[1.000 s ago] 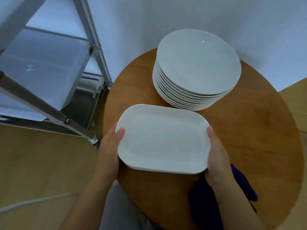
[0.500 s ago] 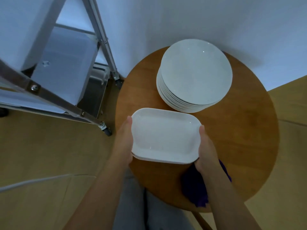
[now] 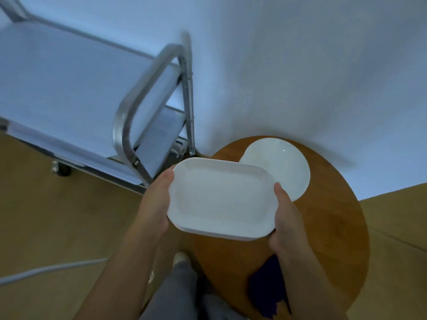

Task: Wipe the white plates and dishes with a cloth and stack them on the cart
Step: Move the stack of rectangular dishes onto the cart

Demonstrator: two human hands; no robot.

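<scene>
Above the round wooden table, my left hand and right hand pinch the white rectangular dish by its short ends; it looks hard, smooth, breakable.

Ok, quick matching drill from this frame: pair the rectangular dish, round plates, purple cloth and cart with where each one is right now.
Things:
1. rectangular dish
2. round plates
3. purple cloth
4. cart

Places:
A. lying at the table's near edge
B. on the floor, left of the table
C. held at both ends by the two hands
D. stacked at the table's far side

Pairs: 1-C, 2-D, 3-A, 4-B
</scene>
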